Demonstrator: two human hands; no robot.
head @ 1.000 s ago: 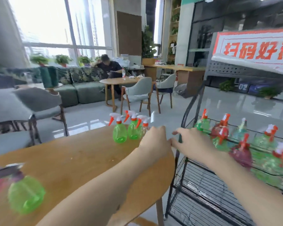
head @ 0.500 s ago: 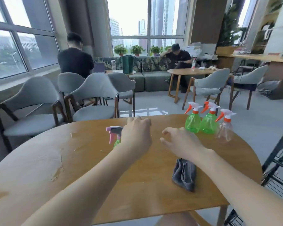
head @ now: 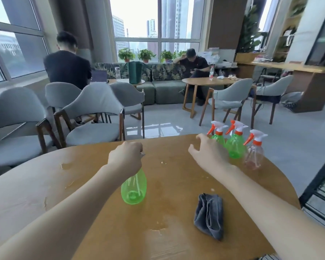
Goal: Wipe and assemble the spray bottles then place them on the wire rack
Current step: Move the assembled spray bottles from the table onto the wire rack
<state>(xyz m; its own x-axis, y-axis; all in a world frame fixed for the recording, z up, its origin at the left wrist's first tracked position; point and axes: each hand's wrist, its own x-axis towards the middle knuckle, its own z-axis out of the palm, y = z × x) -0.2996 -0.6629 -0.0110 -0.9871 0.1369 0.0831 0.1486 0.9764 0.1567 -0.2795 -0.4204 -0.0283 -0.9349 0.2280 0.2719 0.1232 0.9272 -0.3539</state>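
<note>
My left hand [head: 126,158] grips the top of a green spray bottle [head: 134,187] and holds it tilted above the round wooden table [head: 45,184], base toward me; its spray head is hidden under my fingers. My right hand [head: 207,154] hovers open over the table, fingers spread, just left of three upright bottles with orange-and-white triggers: two green ones [head: 235,147] and a clear pinkish one [head: 254,155]. A folded dark grey cloth [head: 209,215] lies on the table near my right forearm. Only a corner of the black wire rack [head: 319,186] shows at the right edge.
Wet patches [head: 68,166] mark the tabletop. Grey chairs [head: 94,117] stand behind the table on the left. Two people sit farther back, near a sofa and another round table [head: 212,81].
The view has swung from the wire rack back to the table. My left hand has taken hold of the green bottle and lifted it. My right hand has moved toward the standing bottles.
</note>
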